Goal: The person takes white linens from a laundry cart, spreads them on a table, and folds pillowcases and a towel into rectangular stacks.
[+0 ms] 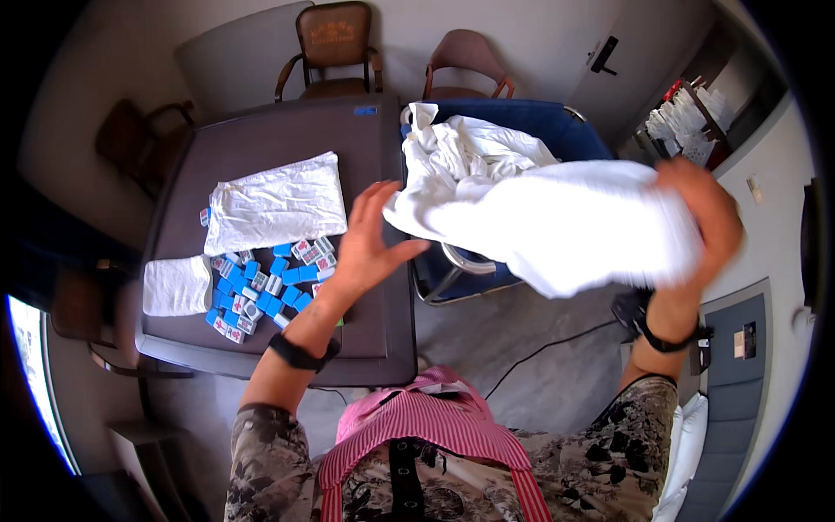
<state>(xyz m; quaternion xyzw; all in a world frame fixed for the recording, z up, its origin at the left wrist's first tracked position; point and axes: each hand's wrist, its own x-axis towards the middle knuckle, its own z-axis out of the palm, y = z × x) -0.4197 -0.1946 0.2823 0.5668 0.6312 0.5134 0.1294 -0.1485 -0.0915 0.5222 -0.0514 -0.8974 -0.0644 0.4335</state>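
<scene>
A white cloth [561, 225], blurred by motion, stretches in front of me over a blue fabric laundry cart [522, 114]. My right hand [701, 222] grips its right end. My left hand [368, 245] has its fingers spread beside the cloth's left end, above the table edge, and holds nothing that I can see. More crumpled white linen [470, 147] is heaped in the cart. On the brown mahjong table [261, 140] lie a flattened white pillowcase-like cloth [280, 202] and a small folded white towel [176, 287].
Blue-and-white mahjong tiles [267, 280] are strewn over the table near my left forearm. Behind stand a brown armchair [336, 39] and a mauve chair [466, 55]. A black cable [548, 346] crosses the floor. At right are a door handle [603, 57] and white pillows [685, 437].
</scene>
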